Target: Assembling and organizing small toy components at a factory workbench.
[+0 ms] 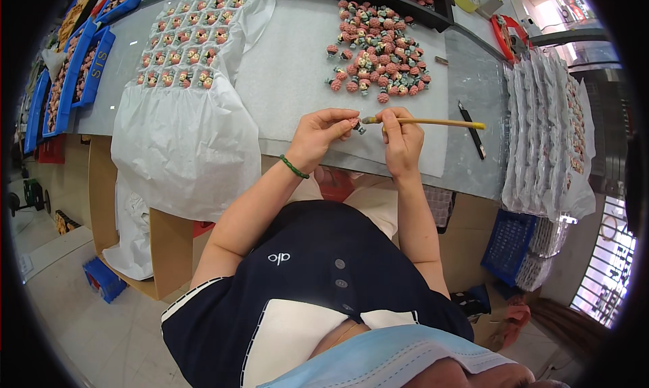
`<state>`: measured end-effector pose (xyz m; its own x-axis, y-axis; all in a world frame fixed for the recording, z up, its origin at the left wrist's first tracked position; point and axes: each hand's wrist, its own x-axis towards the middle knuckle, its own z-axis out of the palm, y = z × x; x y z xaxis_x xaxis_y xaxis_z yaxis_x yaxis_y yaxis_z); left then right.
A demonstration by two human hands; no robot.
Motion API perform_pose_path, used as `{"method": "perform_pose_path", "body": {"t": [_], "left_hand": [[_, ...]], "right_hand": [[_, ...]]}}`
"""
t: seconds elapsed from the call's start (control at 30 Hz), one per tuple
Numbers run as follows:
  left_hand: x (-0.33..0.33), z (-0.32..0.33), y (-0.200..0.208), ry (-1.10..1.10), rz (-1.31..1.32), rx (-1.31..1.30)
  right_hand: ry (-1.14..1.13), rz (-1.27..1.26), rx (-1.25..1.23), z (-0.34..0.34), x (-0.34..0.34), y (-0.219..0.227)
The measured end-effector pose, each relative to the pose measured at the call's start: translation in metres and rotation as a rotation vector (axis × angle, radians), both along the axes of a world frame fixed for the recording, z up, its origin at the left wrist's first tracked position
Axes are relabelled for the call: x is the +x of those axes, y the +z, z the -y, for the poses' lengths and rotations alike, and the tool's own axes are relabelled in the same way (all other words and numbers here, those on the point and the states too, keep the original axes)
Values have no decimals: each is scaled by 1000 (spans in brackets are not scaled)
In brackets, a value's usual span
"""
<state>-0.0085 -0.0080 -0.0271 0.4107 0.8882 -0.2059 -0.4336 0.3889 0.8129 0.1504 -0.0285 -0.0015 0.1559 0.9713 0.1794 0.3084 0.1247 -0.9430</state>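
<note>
Between the fingertips of my left hand [316, 139] is a small painted figurine [356, 125] with pink curly hair and a dark grey-green lower part. My right hand [403, 142] grips a thin paintbrush [443, 123] with a yellowish handle. Its tip points left and lies right by the figurine; whether they touch I cannot tell. Beyond my hands, a loose heap of similar figurines [384, 58] covers part of the white sheet [291, 83]. At the left, a tray [177, 48] lined with white paper holds more of them in rows of pockets.
A black craft knife [472, 129] lies on the table right of the sheet. Stacked clear trays [544, 127] stand at the right edge. Blue bins [94, 66] of figurines line the far left. A black tray [443, 12] borders the back, and a cardboard box [170, 249] stands below.
</note>
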Motion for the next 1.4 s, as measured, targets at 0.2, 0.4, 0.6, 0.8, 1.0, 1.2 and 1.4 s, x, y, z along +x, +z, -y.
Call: {"method": "perform_pose_path", "body": {"t": [0.2,0.4,0.6,0.8,1.0,1.2,1.4], "left_hand": [[1,1,2,-11,7,3],[0,1,0,-27,38,8],[-1,1,2,-47,30,-1],[-1,1,2,-46,-11,-5],[-1,2,4,-40,-12,-17],[-1,2,3,-19,11,-26],[-2,1,1,-59,36,-34]], "right_hand": [[-45,-266,37,7,-7,2],[-12,-195,-5,13,-13,1],[16,-118,-29,16,-15,-4],[-11,-189,-44,18,-16,-6],[-27,-138,-8,17,-8,-9],[-34,-119,-6,18,-4,-7],[-64,-105,-6,18,1,-6]]}}
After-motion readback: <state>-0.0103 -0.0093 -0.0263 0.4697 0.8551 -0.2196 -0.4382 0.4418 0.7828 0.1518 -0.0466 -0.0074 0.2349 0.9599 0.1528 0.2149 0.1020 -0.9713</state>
